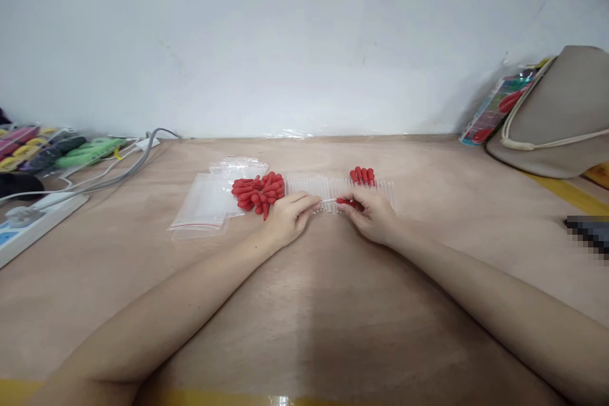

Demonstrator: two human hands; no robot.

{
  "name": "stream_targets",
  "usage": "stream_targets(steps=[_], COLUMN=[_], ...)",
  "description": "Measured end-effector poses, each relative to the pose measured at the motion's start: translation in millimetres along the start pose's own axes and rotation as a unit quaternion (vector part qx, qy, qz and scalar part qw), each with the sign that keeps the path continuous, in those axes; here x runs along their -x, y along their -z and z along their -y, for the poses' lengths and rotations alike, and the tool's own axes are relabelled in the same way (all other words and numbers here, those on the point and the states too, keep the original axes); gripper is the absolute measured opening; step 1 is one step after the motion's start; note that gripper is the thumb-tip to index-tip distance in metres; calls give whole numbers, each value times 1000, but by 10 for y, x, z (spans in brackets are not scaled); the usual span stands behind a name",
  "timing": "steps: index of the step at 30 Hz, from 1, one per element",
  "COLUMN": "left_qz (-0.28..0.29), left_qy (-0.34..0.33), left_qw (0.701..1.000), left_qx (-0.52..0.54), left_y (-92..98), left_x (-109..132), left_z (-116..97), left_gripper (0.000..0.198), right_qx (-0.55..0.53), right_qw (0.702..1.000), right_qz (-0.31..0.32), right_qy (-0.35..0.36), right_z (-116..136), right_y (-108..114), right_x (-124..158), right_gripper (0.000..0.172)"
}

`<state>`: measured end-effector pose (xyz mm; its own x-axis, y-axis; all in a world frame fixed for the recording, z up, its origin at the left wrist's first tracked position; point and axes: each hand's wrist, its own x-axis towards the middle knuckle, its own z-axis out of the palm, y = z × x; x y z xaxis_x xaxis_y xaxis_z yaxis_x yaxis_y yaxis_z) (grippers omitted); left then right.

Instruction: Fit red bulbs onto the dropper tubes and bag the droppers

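My left hand pinches one end of a thin clear dropper tube, held level. At the tube's other end, my right hand is closed on a red rubber dropper bulb, which meets the tube. Behind and under both hands lies a row of clear dropper tubes, partly hidden by my fingers. Several tubes at the right of the row carry red bulbs. Close to my left hand is a heap of loose red rubber bulbs.
Clear zip bags lie left of the heap. A white power strip with cables and colourful packs sit at far left. On the right are a beige bag, a colourful package and a pixelated dark object. A wall stands behind.
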<state>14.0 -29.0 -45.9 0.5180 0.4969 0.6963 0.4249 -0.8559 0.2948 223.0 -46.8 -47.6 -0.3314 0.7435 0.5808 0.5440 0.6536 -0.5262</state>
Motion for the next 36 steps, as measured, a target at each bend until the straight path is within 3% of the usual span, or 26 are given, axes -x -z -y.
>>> stream_targets(steps=[7, 15, 20, 28, 36], left_qz=[21, 42, 52, 74, 64], left_qy=[-27, -68, -86, -72, -68], left_qw=[999, 997, 993, 991, 991], left_qx=[25, -24, -60, -82, -92], left_y=[17, 39, 45, 20, 6], left_x=[9, 27, 31, 49, 43], left_z=[17, 2, 6, -4, -51], left_gripper=[21, 30, 33, 32, 23], right_qx=[3, 20, 49, 148, 147], right_qw=[1000, 999, 992, 977, 977], right_qz=[-15, 5, 11, 42, 37], right_qy=[-4, 45, 114, 146, 150], right_z=[-1, 7, 2, -6, 50], right_y=[-48, -26, -22, -5, -28], right_x=[72, 82, 88, 80, 30], right_gripper=[13, 11, 12, 20, 19])
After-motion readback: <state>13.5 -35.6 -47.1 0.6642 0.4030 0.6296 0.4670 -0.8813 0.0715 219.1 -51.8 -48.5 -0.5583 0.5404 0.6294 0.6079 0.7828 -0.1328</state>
